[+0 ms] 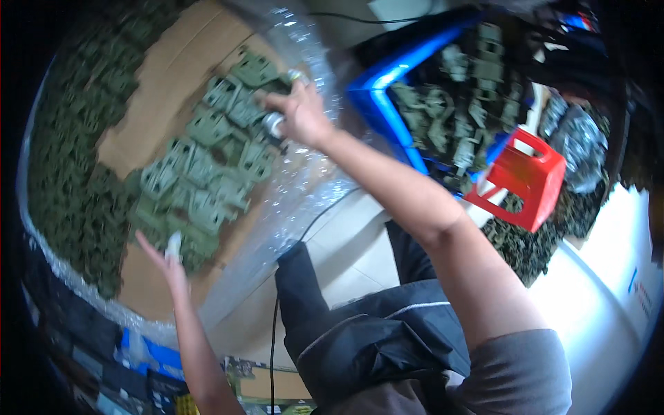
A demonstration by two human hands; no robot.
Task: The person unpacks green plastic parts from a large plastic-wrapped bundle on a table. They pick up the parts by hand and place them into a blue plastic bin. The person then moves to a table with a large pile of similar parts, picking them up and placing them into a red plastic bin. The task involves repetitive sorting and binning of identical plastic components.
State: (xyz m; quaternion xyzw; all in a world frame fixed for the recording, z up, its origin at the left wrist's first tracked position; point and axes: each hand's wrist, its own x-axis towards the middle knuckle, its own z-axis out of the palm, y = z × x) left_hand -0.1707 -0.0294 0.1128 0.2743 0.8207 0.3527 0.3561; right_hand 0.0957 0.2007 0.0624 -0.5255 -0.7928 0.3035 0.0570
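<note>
**Two Hands Open over the Green Parts**

The green moulded parts [200, 166] are lying close together, in a slanting group, on the brown cardboard [162, 93]. The left hand [169, 261] is at the lower end of this group, with its fingers spread wide. The right hand [303, 114] is at the upper right edge of the group; its fingers are also apart. I cannot tell whether either hand is touching a part. Both hands have white coverings [274, 125] on some fingers.

To the left of the parts, a thick dark green heap [83, 138] covers the cardboard. Clear plastic film [277, 200] runs along its right side. Further right, a blue-edged box [398, 131] contains more green pieces, and just beside it is a red plastic object [550, 187].
</note>
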